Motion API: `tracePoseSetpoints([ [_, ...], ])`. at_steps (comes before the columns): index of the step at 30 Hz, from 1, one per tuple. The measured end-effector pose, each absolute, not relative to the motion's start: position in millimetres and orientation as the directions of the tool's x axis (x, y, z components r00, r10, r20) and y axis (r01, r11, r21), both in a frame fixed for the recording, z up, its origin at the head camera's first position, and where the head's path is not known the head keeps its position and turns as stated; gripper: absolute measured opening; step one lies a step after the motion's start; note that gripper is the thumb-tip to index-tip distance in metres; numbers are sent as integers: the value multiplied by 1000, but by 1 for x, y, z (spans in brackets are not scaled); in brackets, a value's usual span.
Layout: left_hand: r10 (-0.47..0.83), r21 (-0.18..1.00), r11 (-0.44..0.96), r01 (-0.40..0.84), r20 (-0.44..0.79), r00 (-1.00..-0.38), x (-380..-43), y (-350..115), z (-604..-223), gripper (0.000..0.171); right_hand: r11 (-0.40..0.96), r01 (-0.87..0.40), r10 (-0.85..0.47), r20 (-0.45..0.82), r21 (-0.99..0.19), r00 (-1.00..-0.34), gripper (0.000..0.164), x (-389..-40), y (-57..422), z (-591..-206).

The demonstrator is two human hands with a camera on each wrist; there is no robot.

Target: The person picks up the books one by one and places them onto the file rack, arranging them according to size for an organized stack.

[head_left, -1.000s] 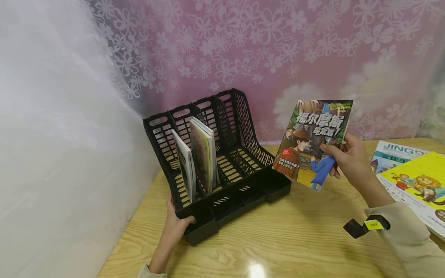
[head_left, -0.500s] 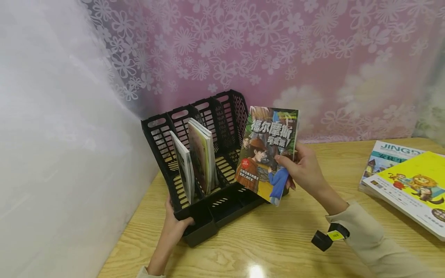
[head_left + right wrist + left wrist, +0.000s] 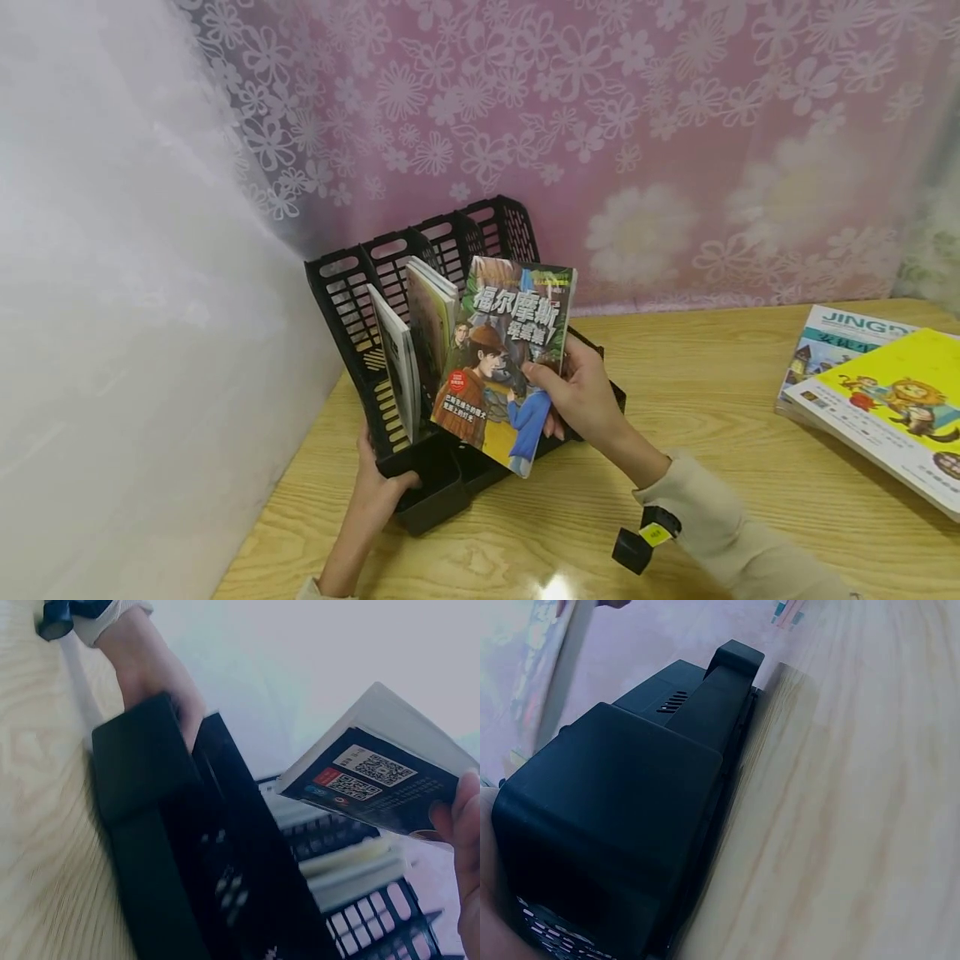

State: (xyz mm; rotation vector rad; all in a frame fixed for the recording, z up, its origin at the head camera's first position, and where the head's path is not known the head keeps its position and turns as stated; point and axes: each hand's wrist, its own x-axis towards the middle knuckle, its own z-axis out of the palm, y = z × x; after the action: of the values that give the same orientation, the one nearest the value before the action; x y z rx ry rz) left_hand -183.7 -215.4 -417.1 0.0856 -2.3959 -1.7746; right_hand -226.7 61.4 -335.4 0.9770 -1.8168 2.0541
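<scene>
My right hand (image 3: 588,404) pinches a comic-style paperback book (image 3: 502,367), thumb on its illustrated cover and fingers behind. The book is in front of a black plastic book rack (image 3: 431,504) and overlaps its middle slots in the head view. Its dark back cover with QR codes (image 3: 375,766) faces the right wrist camera. At the rack's front left corner, my left hand (image 3: 375,496) grips the side, thumb over the front tray. A thin white book (image 3: 396,367) stands in the leftmost slot. Beside it, several books (image 3: 433,304) stand together, partly covered by the held one.
On the table's right lies a pile of books, with a yellow book (image 3: 900,392) on top and a blue-and-white one (image 3: 840,337) partly under it. A pink flowered curtain (image 3: 637,150) hangs behind the table (image 3: 712,358); a white wall (image 3: 135,333) borders the left.
My right hand has carried the paperback leftward from the right of the rack to in front of its slots, slightly lower. The left hand keeps its grip on the rack's corner.
</scene>
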Motion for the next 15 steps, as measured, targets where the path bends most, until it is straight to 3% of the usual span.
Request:
tracePoseSetpoints([
  [4,-138,955,292,53,97,-986,-183,-216,-417,115,-211,-573,-240,611,-792,-755,23,-223,40,-328],
  [11,-172,946,322,23,83,-982,-177,-222,-416,113,-192,-570,-274,601,-799,-751,32,-204,-2,-321],
  [15,-145,942,329,67,120,-982,-179,-220,-417,103,-164,-602,-268,623,-781,-735,34,-198,-19,-319],
])
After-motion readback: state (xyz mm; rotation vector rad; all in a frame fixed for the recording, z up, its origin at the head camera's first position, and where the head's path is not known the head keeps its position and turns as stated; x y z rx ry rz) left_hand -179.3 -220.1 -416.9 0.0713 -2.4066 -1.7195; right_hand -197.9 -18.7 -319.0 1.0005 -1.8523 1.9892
